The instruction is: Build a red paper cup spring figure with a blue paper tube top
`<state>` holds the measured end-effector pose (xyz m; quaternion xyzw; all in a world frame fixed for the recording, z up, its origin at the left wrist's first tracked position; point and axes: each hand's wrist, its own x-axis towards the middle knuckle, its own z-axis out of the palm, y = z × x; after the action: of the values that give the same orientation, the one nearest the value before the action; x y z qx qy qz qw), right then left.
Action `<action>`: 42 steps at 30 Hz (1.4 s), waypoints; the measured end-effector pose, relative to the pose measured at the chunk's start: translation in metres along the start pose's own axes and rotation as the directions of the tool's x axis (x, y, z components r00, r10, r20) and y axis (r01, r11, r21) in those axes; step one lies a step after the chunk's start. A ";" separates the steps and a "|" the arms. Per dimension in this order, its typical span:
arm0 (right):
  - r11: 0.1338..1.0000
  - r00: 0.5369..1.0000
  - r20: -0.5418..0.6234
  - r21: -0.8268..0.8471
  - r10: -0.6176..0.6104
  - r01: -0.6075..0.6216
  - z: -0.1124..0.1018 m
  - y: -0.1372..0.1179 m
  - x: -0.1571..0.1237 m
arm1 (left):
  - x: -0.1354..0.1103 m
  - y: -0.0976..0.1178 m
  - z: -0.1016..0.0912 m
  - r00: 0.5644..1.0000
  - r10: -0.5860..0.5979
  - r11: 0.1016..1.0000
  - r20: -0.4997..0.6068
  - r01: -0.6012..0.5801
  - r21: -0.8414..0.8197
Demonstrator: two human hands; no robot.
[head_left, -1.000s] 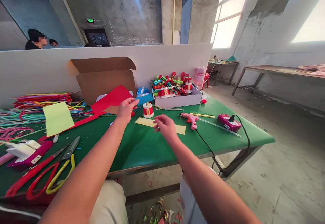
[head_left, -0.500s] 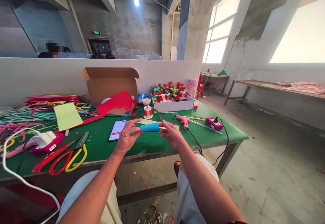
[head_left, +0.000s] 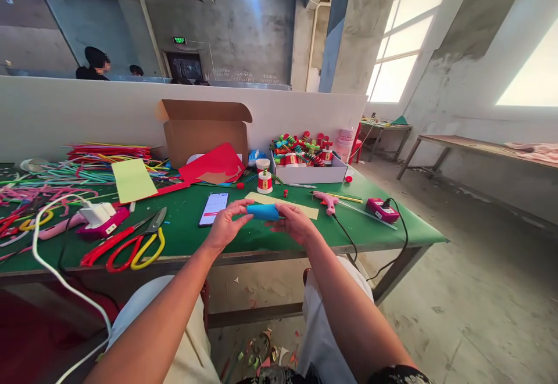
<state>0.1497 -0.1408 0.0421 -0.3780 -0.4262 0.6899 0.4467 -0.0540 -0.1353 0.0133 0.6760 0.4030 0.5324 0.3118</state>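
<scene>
Both my hands hold a rolled blue paper tube (head_left: 263,212) above the near edge of the green table (head_left: 261,241). My left hand (head_left: 226,225) grips its left end with fingers curled round it. My right hand (head_left: 294,223) pinches its right end. Just beyond them lie a phone (head_left: 213,208) with a lit screen and a pale yellow paper strip (head_left: 300,208). A small red and white paper cup figure (head_left: 264,182) stands behind the strip.
A pink glue gun (head_left: 328,201) and its pink power box (head_left: 382,209) lie at right. Scissors (head_left: 135,244) with red and yellow handles, pipe cleaners (head_left: 65,175), red card (head_left: 213,164), a cardboard box (head_left: 204,131) and a white tray (head_left: 311,173) of finished figures fill the table. People sit beyond the partition.
A second ago my left hand reached toward the red card and my right hovered empty. Both hands then drew back holding the blue tube, and now grip it closer together.
</scene>
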 end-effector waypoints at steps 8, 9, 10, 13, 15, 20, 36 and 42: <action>0.997 0.998 -0.060 0.076 0.032 -0.027 -0.001 0.009 0.009 | 0.002 -0.002 0.007 0.998 0.020 0.998 -0.054 -0.023 -0.057; 0.996 0.997 -0.070 0.088 0.024 -0.018 -0.001 0.010 0.010 | 0.003 -0.002 0.008 0.998 0.040 0.997 -0.052 -0.043 -0.067; 0.995 0.997 -0.077 0.097 0.013 -0.006 -0.001 0.011 0.011 | 0.003 -0.002 0.009 0.997 0.061 0.996 -0.038 -0.063 -0.070; 0.994 0.997 -0.077 0.101 -0.027 0.035 -0.003 0.012 0.010 | 0.003 -0.002 0.009 0.995 0.104 0.994 0.004 -0.104 -0.047; 0.994 0.997 -0.065 0.095 -0.046 0.052 -0.004 0.011 0.009 | 0.003 -0.001 0.009 0.996 0.094 0.995 -0.007 -0.094 -0.041; 0.996 0.998 -0.029 0.069 -0.056 0.058 -0.001 0.010 0.004 | 0.005 -0.001 0.010 0.997 -0.012 0.995 -0.075 0.004 -0.102; 0.975 0.989 0.061 -0.169 -0.134 0.142 -0.008 0.014 0.007 | 0.006 -0.008 0.015 0.944 -0.278 0.931 -0.177 0.220 -0.292; 0.947 0.980 0.008 -0.255 -0.199 0.194 -0.008 0.017 0.008 | 0.005 -0.010 0.018 0.949 -0.207 0.970 -0.239 0.167 -0.177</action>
<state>0.1490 -0.1350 0.0224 -0.3941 -0.5428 0.5781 0.4646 -0.0384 -0.1256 0.0028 0.5341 0.4596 0.6127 0.3578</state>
